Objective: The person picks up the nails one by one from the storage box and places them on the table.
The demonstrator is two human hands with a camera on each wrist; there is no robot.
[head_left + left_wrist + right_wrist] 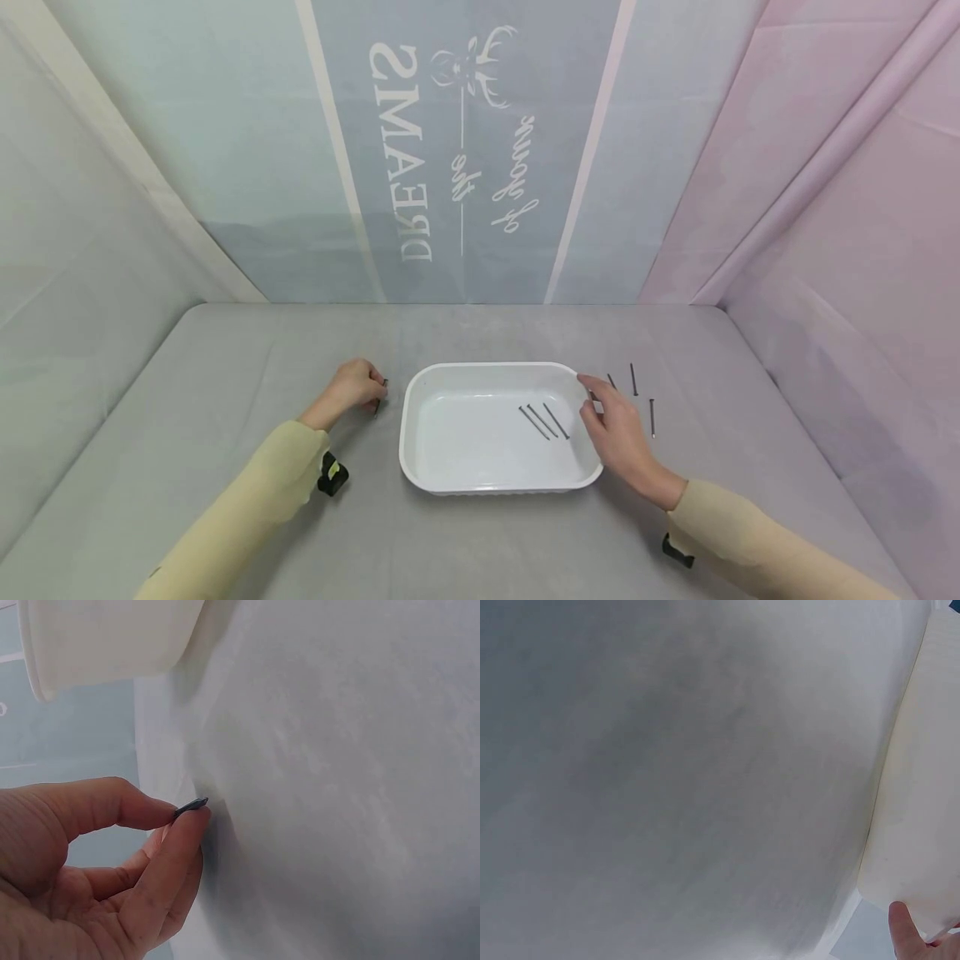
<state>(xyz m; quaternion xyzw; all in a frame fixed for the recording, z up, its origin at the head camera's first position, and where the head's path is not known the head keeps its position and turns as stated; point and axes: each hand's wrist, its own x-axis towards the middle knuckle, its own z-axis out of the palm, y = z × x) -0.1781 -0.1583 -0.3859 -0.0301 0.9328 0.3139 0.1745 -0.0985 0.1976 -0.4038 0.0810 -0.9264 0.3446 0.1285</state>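
My left hand (pixel 357 385) pinches a dark nail (pixel 192 806) between thumb and fingertips, close over the table to the left of a white tray (pixel 487 490). In the left wrist view only a short end of that nail shows past the fingers. My right hand (pixel 621 429) holds the tray's right rim near the far corner, with one finger (pixel 902 922) against the outer wall in the right wrist view. Several loose nails (pixel 537 422) lie inside the tray, toward its right side.
To the right of the tray, a nail (pixel 652 417) and another nail (pixel 633 379) lie on the grey table cover (pixel 480 550); a further nail (pixel 611 381) is partly hidden by the right hand. A printed cloth (pixel 465 275) hangs behind, with pale cloth at both sides.
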